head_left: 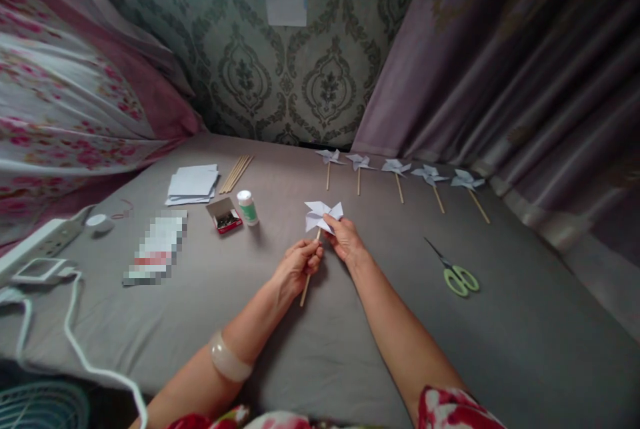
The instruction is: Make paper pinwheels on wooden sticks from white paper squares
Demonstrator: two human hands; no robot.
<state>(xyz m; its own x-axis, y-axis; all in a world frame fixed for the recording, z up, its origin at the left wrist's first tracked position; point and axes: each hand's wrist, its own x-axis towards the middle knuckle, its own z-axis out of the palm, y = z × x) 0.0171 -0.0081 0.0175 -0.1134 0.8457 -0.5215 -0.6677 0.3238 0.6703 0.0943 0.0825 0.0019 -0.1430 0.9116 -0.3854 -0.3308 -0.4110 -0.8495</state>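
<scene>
I hold a white paper pinwheel (323, 215) on a thin wooden stick (305, 290) above the grey bed sheet (350, 349). My left hand (297, 266) is closed round the stick just under the paper. My right hand (344, 238) pinches the pinwheel's lower right edge with thumb and fingers. Several finished pinwheels (397, 170) lie in a row on the sheet beyond my hands.
Green-handled scissors (456, 274) lie to the right. To the left are a small open box of pins (225, 216), a white glue bottle (247, 207), a paper stack (193, 184), spare sticks (237, 172), a tape roll (99, 223) and a power strip (43, 242) with cable.
</scene>
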